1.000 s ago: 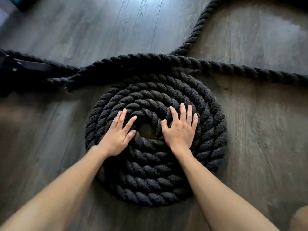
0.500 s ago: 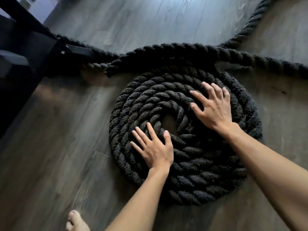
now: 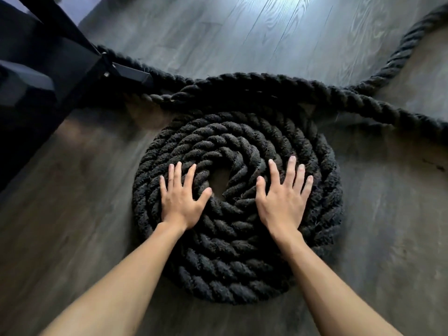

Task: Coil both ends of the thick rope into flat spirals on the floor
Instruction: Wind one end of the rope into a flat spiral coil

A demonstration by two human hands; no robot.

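Note:
A thick black twisted rope lies coiled in a flat spiral (image 3: pixel 232 238) of several turns on the grey wood floor, with a small gap at its centre. My left hand (image 3: pixel 180 197) rests flat, fingers spread, on the coil's left inner turns. My right hand (image 3: pixel 282 197) rests flat, fingers spread, on the right inner turns. Neither hand grips the rope. Beyond the coil a loose stretch of rope (image 3: pixel 278 87) crosses the floor from left to right, and another rope strand (image 3: pixel 400 54) curves away to the upper right.
A black metal frame (image 3: pixel 72 57) with a bolted foot stands at the upper left, with the rope running past its base. Grey wood floor (image 3: pixel 72 214) lies on both sides of the coil and beyond the loose rope.
Both hands have shifted on the coil: the left moved up and left, the right came down and level with it. The view swung back to centre on the coil.

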